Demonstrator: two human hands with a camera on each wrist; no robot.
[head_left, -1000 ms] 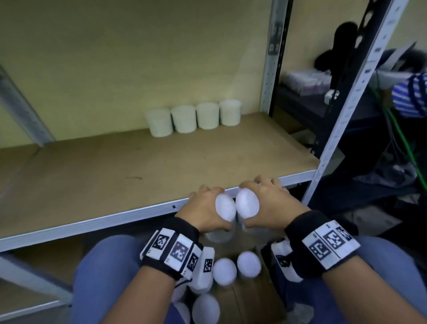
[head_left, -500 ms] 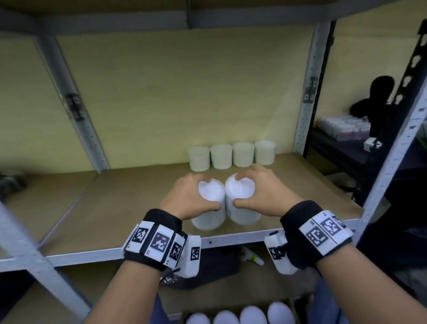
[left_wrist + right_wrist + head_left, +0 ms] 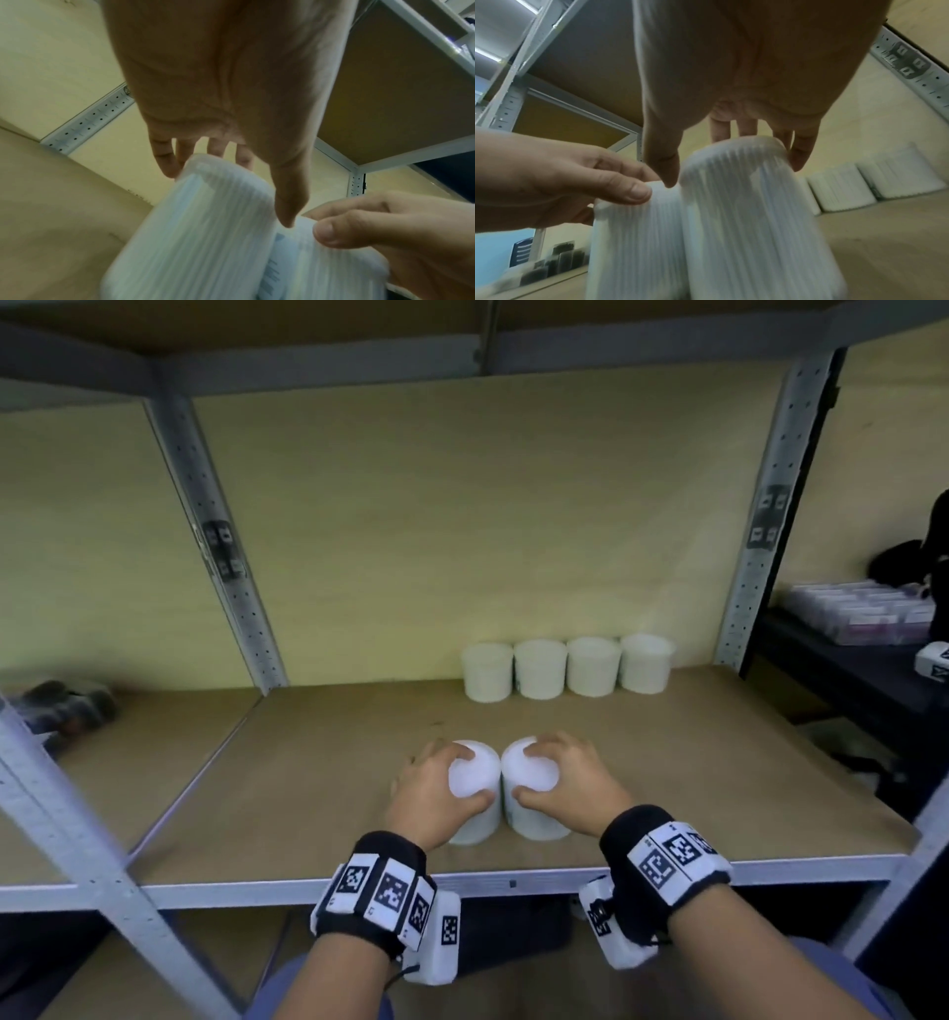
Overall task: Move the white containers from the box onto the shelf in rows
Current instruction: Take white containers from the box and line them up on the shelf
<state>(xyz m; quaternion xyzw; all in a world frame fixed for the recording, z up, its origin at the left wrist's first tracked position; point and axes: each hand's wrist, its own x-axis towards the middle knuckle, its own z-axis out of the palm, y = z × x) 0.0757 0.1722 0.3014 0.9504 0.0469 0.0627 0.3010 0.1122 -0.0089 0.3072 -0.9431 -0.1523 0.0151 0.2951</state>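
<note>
Both hands have carried their containers deeper over the brown fibreboard shelf [image 3: 318, 788] than half a second ago. Left hand [image 3: 436, 791] grips the lid of one ribbed white plastic container [image 3: 475, 814] from above; right hand [image 3: 567, 785] grips a second ribbed white container [image 3: 529, 806], the two touching. Beyond them, four more white containers [image 3: 567, 667] stand in a row against the shelf's yellow back wall [image 3: 462, 531].

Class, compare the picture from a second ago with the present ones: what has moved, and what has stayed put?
Both hands carried their containers up from over the box and inward over the shelf. The left hand grips the left container, the right hand the right container, side by side. The back row of four is unchanged.
</note>
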